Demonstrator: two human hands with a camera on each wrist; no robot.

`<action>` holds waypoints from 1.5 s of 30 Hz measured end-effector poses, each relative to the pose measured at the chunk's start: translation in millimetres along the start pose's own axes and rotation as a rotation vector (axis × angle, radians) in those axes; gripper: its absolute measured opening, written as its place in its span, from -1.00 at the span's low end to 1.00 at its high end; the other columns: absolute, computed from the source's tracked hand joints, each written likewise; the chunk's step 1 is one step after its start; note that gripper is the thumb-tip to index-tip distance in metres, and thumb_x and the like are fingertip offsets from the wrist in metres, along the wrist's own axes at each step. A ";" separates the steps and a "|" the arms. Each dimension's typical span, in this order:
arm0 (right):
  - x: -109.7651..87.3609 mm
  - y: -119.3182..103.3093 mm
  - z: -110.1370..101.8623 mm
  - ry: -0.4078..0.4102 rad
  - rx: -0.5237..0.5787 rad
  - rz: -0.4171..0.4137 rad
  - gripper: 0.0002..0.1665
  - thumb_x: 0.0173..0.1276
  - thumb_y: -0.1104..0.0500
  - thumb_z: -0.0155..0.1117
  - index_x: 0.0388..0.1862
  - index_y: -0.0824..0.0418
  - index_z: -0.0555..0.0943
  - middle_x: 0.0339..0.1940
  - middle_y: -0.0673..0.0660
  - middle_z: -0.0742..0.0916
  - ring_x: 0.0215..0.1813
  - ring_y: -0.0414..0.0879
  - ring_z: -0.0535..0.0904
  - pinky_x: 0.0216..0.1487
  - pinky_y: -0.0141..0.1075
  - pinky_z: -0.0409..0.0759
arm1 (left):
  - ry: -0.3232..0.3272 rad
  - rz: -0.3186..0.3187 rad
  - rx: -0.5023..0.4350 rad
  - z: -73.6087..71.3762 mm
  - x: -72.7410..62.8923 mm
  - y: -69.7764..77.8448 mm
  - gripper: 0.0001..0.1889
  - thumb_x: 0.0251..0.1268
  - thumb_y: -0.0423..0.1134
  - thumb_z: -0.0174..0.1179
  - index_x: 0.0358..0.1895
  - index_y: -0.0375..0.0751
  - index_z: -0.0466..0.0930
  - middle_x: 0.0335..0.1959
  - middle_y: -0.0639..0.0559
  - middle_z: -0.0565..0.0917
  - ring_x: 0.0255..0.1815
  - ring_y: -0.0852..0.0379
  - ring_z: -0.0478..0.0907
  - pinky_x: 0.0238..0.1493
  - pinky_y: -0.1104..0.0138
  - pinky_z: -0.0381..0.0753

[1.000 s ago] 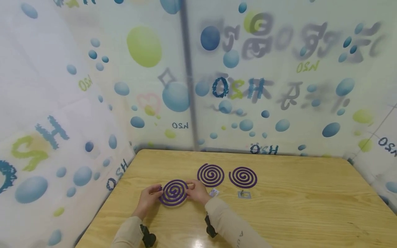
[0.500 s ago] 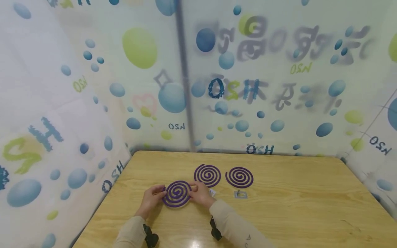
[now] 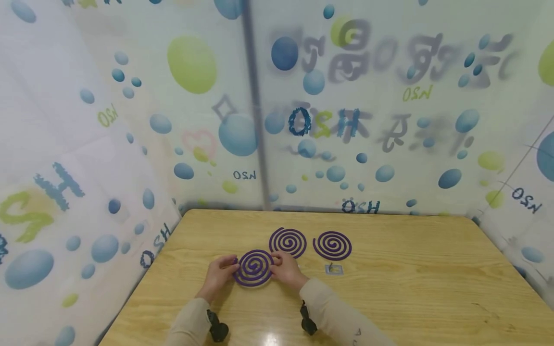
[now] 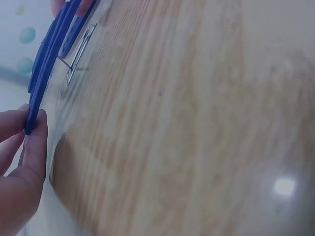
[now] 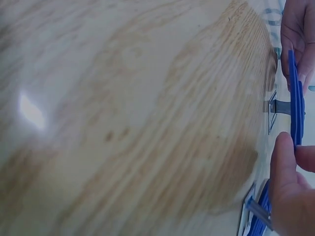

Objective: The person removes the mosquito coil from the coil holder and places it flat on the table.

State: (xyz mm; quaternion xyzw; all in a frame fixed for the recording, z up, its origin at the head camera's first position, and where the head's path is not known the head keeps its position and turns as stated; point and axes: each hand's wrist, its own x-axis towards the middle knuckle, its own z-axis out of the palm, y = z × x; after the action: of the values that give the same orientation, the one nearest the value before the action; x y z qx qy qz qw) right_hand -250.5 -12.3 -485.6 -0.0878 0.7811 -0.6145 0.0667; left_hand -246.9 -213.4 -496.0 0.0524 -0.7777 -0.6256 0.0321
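Note:
A purple-blue mosquito coil (image 3: 254, 267) is held between both hands, a little above the table's left part. My left hand (image 3: 218, 276) pinches its left edge between thumb and fingers. At the right edge, my right hand (image 3: 289, 272) pinches it likewise. Edge-on in the left wrist view, the coil (image 4: 48, 59) has a thin metal coil stand (image 4: 80, 55) beneath it. The right wrist view shows that stand's upright (image 5: 282, 107) reaching the coil's underside; whether it is fixed there I cannot tell. From the head view this stand is hidden.
Two more mosquito coils, a left one (image 3: 287, 243) and a right one (image 3: 332, 245), sit behind my right hand. A small metal stand (image 3: 334, 270) lies before the right one. In the right wrist view another stand (image 5: 247, 209) is near my right hand. Patterned walls enclose the wooden table (image 3: 415, 278).
Both hands have carried the coil to the right, closer to the back coils. The small stand before the left back coil is now hidden behind my right hand. The head view has shifted slightly.

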 end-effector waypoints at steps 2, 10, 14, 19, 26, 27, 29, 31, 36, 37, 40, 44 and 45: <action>0.4 1.5 -0.6 0.007 -0.003 0.000 -0.58 0.09 0.51 0.12 0.00 0.48 0.41 -0.41 0.22 0.61 -0.49 -0.10 0.56 -0.49 -0.37 0.60 | 0.002 -0.009 -0.004 0.8 -0.2 -0.5 -0.66 0.06 -0.54 0.13 -0.04 -0.61 0.41 -0.18 -0.37 0.53 -0.24 0.05 0.52 -0.28 0.31 0.60; 0.3 0.1 -4.5 0.016 0.026 0.017 -0.50 0.08 0.52 0.13 0.06 0.48 0.35 -0.37 0.24 0.57 -0.47 -0.09 0.54 -0.49 -0.36 0.60 | -0.003 -0.038 0.004 1.4 -2.2 -2.5 -0.62 0.07 -0.48 0.15 0.00 -0.55 0.40 -0.11 -0.37 0.52 -0.16 0.01 0.51 -0.28 0.30 0.60; 0.2 -0.7 -5.8 0.020 0.031 0.026 -0.53 0.10 0.52 0.11 0.05 0.48 0.35 -0.36 0.25 0.56 -0.48 -0.08 0.54 -0.49 -0.35 0.60 | -0.025 -0.028 -0.029 1.9 -2.9 -3.1 -0.61 0.06 -0.51 0.13 0.01 -0.58 0.37 -0.13 -0.38 0.52 -0.20 0.03 0.52 -0.29 0.29 0.60; -0.3 0.7 -4.6 0.024 0.017 0.029 -0.54 0.09 0.53 0.10 0.03 0.48 0.37 -0.35 0.26 0.57 -0.47 -0.07 0.55 -0.49 -0.35 0.60 | -0.051 -0.030 -0.044 4.6 -4.0 -0.6 -0.63 0.10 -0.52 0.07 0.02 -0.59 0.35 -0.13 -0.44 0.51 -0.25 0.02 0.54 -0.33 0.26 0.61; -2.6 2.3 -5.8 0.000 0.036 -0.016 -0.55 0.09 0.47 0.19 0.00 0.47 0.39 -0.39 0.19 0.54 -0.43 -0.10 0.56 -0.44 -0.36 0.61 | -0.084 -0.061 -0.066 9.7 -5.8 2.6 -0.59 0.14 -0.45 0.10 0.05 -0.58 0.31 -0.15 -0.41 0.51 -0.28 0.03 0.54 -0.34 0.22 0.61; -2.4 2.4 -5.8 -0.002 0.036 -0.012 -0.55 0.09 0.47 0.19 0.01 0.47 0.39 -0.39 0.19 0.55 -0.42 -0.09 0.57 -0.44 -0.36 0.61 | -0.081 -0.064 -0.077 10.6 -5.4 2.5 -0.59 0.13 -0.46 0.10 0.05 -0.57 0.31 -0.16 -0.39 0.52 -0.29 0.04 0.55 -0.35 0.23 0.61; -1.9 1.7 -6.0 -0.004 0.028 0.004 -0.55 0.08 0.48 0.17 0.00 0.47 0.39 -0.40 0.18 0.54 -0.42 -0.09 0.56 -0.44 -0.38 0.61 | -0.080 -0.072 -0.094 11.4 -5.2 3.1 -0.59 0.12 -0.48 0.10 0.06 -0.57 0.30 -0.18 -0.36 0.54 -0.31 0.06 0.55 -0.35 0.23 0.62; -1.3 -0.4 -5.9 -0.001 0.022 0.042 -0.54 0.08 0.50 0.16 0.02 0.46 0.39 -0.39 0.19 0.55 -0.41 -0.06 0.56 -0.43 -0.36 0.61 | -0.079 -0.078 -0.096 11.3 -5.0 3.7 -0.59 0.11 -0.48 0.11 0.06 -0.55 0.31 -0.19 -0.34 0.55 -0.33 0.08 0.55 -0.38 0.23 0.62; -0.7 -0.8 -6.1 -0.008 -0.003 0.046 -0.55 0.08 0.49 0.17 0.02 0.44 0.41 -0.43 0.15 0.55 -0.46 -0.10 0.55 -0.48 -0.37 0.60 | -0.084 -0.092 -0.108 9.2 -5.6 5.0 -0.57 0.10 -0.47 0.13 0.07 -0.53 0.32 -0.24 -0.27 0.58 -0.40 0.10 0.56 -0.44 0.26 0.62; -0.5 -0.4 -6.0 -0.011 -0.003 0.047 -0.55 0.08 0.49 0.17 0.02 0.43 0.42 -0.43 0.15 0.55 -0.46 -0.10 0.55 -0.49 -0.37 0.60 | -0.082 -0.097 -0.114 8.9 -5.6 5.2 -0.57 0.10 -0.47 0.13 0.07 -0.52 0.32 -0.25 -0.25 0.58 -0.41 0.10 0.56 -0.44 0.27 0.62; 0.0 0.3 -6.0 -0.011 -0.011 0.039 -0.55 0.08 0.48 0.17 0.02 0.43 0.42 -0.43 0.15 0.56 -0.47 -0.10 0.55 -0.48 -0.36 0.61 | -0.072 -0.106 -0.130 9.0 -6.1 6.7 -0.57 0.09 -0.47 0.13 0.07 -0.52 0.33 -0.28 -0.20 0.59 -0.42 0.10 0.57 -0.43 0.27 0.62; 0.6 0.9 -7.3 -0.011 -0.007 0.030 -0.54 0.08 0.50 0.16 0.03 0.44 0.43 -0.43 0.17 0.56 -0.45 -0.08 0.57 -0.47 -0.36 0.61 | -0.058 -0.113 -0.129 10.7 -6.7 9.0 -0.57 0.08 -0.47 0.14 0.07 -0.50 0.34 -0.29 -0.17 0.59 -0.43 0.11 0.57 -0.44 0.26 0.62; 0.6 1.1 -7.6 -0.012 -0.005 0.028 -0.54 0.08 0.50 0.16 0.03 0.44 0.43 -0.43 0.17 0.56 -0.45 -0.08 0.57 -0.46 -0.36 0.61 | -0.055 -0.113 -0.125 11.2 -6.5 9.1 -0.57 0.08 -0.47 0.14 0.07 -0.50 0.34 -0.29 -0.17 0.59 -0.44 0.11 0.56 -0.45 0.26 0.62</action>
State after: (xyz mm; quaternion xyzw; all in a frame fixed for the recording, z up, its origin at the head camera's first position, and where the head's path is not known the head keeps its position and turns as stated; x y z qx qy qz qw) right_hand -252.7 -5.0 -484.8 -0.0807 0.7834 -0.6112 0.0795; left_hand -242.1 -199.8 -489.5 0.0766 -0.7337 -0.6748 -0.0215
